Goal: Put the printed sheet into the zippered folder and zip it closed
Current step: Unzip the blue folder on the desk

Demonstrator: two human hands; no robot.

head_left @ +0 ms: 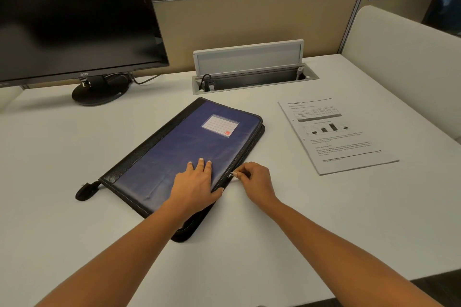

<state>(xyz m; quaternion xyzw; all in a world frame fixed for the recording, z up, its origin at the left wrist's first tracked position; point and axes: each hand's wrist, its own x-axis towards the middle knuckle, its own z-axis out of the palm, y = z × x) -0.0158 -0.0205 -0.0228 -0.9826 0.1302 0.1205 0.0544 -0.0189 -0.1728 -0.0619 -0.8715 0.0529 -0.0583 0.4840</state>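
Note:
A blue zippered folder [189, 142] with a black spine and a white label pocket lies closed and slanted in the middle of the white desk. My left hand [197, 182] lies flat on its cover near the right edge, fingers spread. My right hand [254, 180] pinches the small metal zipper pull [231, 174] partway along the folder's right side. The printed sheet [334, 134], with text, a table and a bar chart, lies flat on the desk to the right of the folder, untouched.
A dark monitor [74, 15] on a round base stands at the back left. A cable box with a raised lid [249, 57] is set in the desk behind the folder. A beige partition [249, 17] closes the back; a white panel [404, 62] stands at the right.

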